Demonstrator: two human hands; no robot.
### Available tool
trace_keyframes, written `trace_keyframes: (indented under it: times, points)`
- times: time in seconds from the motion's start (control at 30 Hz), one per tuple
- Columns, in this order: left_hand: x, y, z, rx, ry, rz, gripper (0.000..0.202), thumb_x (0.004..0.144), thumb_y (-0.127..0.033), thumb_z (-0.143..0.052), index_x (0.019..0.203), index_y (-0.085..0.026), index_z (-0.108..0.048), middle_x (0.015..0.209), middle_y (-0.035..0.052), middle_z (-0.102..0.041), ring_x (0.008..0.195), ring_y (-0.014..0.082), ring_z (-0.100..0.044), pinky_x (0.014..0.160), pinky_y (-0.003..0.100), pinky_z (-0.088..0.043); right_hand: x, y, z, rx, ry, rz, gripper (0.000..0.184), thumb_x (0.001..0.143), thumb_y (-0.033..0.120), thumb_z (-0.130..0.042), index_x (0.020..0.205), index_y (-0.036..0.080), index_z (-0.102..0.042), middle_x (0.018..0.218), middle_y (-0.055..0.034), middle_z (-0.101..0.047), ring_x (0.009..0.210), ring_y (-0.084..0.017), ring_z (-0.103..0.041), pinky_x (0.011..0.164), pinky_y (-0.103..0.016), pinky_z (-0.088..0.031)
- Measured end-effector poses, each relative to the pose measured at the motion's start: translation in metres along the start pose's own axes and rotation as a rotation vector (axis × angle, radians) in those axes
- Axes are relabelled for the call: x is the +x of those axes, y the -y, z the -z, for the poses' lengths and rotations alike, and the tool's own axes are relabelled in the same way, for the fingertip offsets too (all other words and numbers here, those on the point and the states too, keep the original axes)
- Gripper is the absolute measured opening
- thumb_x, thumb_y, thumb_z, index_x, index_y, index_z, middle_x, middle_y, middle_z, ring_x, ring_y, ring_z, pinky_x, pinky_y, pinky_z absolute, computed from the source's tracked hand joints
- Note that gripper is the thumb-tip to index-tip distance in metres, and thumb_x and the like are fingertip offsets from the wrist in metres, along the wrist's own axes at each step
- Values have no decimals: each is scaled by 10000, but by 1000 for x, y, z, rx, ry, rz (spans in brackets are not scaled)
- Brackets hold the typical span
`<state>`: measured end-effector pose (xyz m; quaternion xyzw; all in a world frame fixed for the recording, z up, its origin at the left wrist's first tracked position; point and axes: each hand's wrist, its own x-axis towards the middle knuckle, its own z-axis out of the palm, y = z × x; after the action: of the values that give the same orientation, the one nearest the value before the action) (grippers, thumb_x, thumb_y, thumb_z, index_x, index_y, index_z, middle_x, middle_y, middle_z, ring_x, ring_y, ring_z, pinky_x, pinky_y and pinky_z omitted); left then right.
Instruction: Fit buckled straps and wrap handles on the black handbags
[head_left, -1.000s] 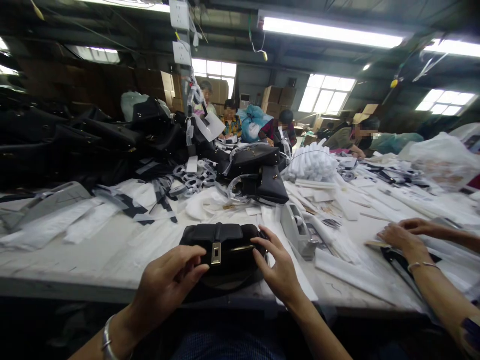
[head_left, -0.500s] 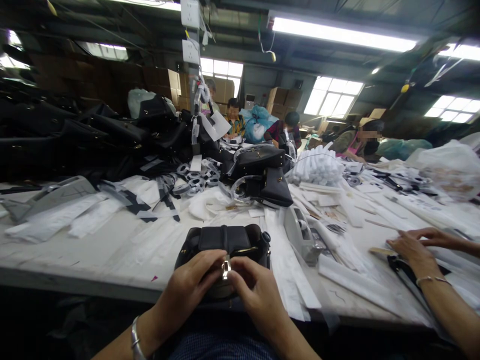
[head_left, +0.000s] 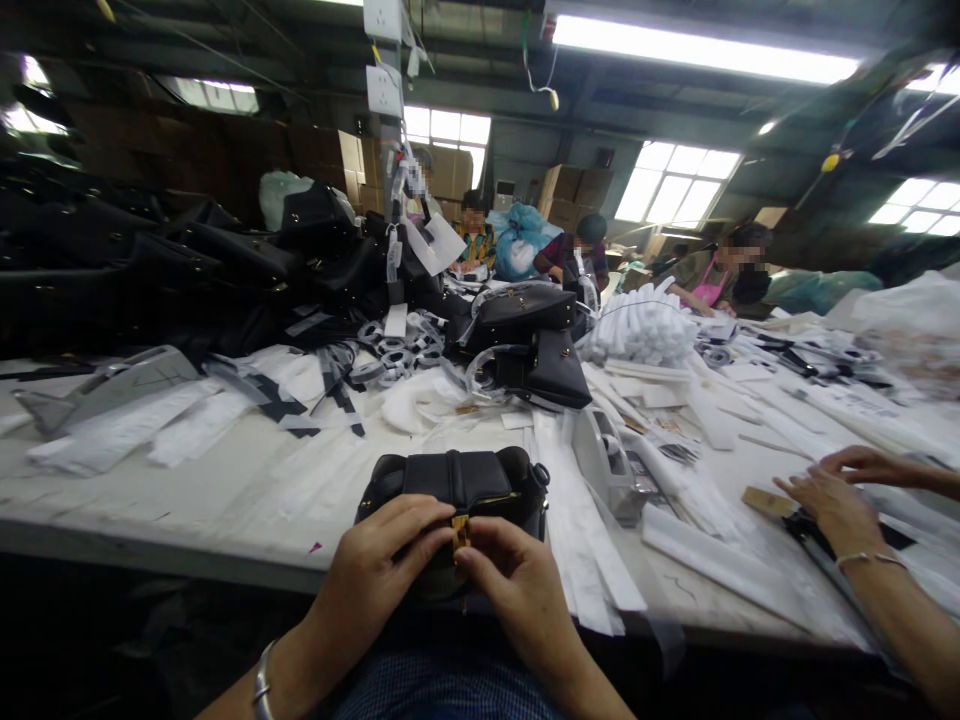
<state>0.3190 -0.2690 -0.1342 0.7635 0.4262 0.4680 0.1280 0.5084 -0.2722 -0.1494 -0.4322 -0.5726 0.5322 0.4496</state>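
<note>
A black handbag (head_left: 457, 475) with a gold zip lies on the table edge in front of me. At its near side a small gold metal clasp (head_left: 460, 538) sits between my fingertips. My left hand (head_left: 382, 550) pinches the clasp from the left, thumb and fingers together. From the right, my right hand (head_left: 514, 570) has its thumb and index finger closed on the same clasp. The fingers partly cover the clasp, and how it joins the bag is hidden. The bag's lower part is behind my hands.
A co-worker's hands (head_left: 832, 500) work on dark strips at the right. White paper strips (head_left: 585, 560) and a grey tape dispenser (head_left: 611, 465) lie right of the bag. More black handbags (head_left: 551, 370) stand behind, with a large dark pile (head_left: 187, 250) at the left.
The clasp has turned slightly between my fingers and looks gold instead of shining white. My hands stay on it. The whole view has shifted a little.
</note>
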Motion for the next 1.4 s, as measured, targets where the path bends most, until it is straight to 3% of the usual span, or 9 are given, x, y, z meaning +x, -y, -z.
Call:
trace_keyframes:
  times: [0.4, 0.7, 0.83, 0.97, 1.03, 1.13, 1.23, 1.3, 1.4]
  points:
    - [11, -9, -2, 68, 45, 155, 91, 886, -263, -661, 925, -242, -740, 889, -1, -773, 782, 169, -731, 718, 243, -593, 2, 7, 3, 387, 159, -166, 379, 781, 389, -780, 1087, 172, -729, 901, -59, -728, 754, -154, -689, 723, -278, -556]
    - [2, -13, 2, 149, 128, -267, 261, 980, -164, -477, 1174, -199, -647, 1038, 77, -691, 952, 159, -691, 806, 215, -581, 2, 1, 7, 487, 166, -195, 328, 797, 393, -769, 1014, 150, -732, 882, -59, -718, 732, -128, -672, 704, -242, -540]
    - [1, -13, 5, 134, 225, -210, 198, 964, -149, -504, 1101, -182, -643, 988, 67, -700, 885, 160, -696, 782, 231, -587, 0, 1, 9, 168, 126, -119, 301, 826, 460, -716, 916, 172, -723, 761, -38, -708, 634, -158, -662, 616, -265, -540]
    - [-3, -8, 7, 65, 260, -191, 298, 957, -112, -501, 1224, -203, -597, 1032, 76, -715, 915, 163, -698, 796, 244, -582, 1, -1, 28, -488, -129, 396, 142, 891, 354, -639, 857, 251, -731, 751, -44, -719, 667, -206, -675, 651, -309, -540]
    - [-9, -4, 10, 52, 252, -246, 398, 938, -90, -527, 1318, -207, -545, 1050, 86, -725, 928, 174, -703, 797, 263, -589, 7, -2, 41, -681, -361, 632, 133, 878, 307, -647, 987, 279, -719, 932, -63, -738, 858, -250, -697, 830, -371, -543]
    - [-18, 1, 20, -36, 185, -285, 457, 899, -49, -570, 1327, -207, -545, 1033, 87, -738, 903, 169, -711, 782, 261, -595, 22, -6, 55, -786, -531, 592, 522, 867, 397, -636, 1360, 264, -531, 1417, -108, -535, 1294, -347, -507, 1097, -531, -383]
    - [-22, 16, 35, -100, 13, -180, 372, 895, -52, -580, 1226, -218, -617, 994, 66, -752, 887, 155, -718, 787, 242, -592, 35, -17, 63, -753, -363, 359, 710, 881, 489, -571, 1507, 267, -320, 1534, -96, -401, 1383, -366, -405, 1118, -573, -360]
    - [-20, 41, 47, -46, -122, 9, 261, 913, -130, -593, 1149, -220, -659, 975, 54, -759, 881, 162, -724, 807, 258, -590, 38, -25, 67, -722, -254, 315, 643, 888, 477, -556, 1476, 291, -374, 1486, -71, -473, 1361, -346, -443, 1115, -535, -392]
    - [-11, 101, 66, 124, -222, 374, 242, 943, -307, -562, 1128, -195, -670, 1078, 70, -749, 924, 182, -726, 840, 287, -584, 34, -37, 70, -704, -262, 348, 538, 873, 441, -585, 1382, 296, -490, 1423, -61, -536, 1322, -340, -488, 1120, -490, -409]
